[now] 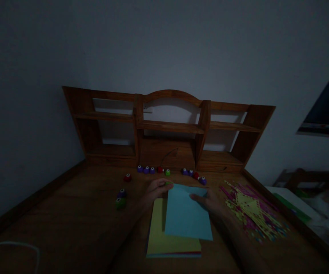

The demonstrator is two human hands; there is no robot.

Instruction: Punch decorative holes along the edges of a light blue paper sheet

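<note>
A sheet of light blue paper [187, 213] is held tilted over a stack of coloured paper [160, 239] whose top sheet is yellow. My right hand [208, 201] grips the blue sheet near its upper right, thumb on the front face and fingers hidden behind. At the sheet's upper left corner, my left hand [157, 187] is closed around a small yellow-green thing [168, 183], too dim to name. Whether the left fingers also pinch the paper, I cannot tell.
A wooden shelf unit [170, 125] stands at the table's back. Several small purple, red and green one-eyed toys [146, 170] sit before it; a green toy [120, 203] is further left. Pink and yellow strips [250, 209] lie piled right. A white cable [16, 243] curves front left.
</note>
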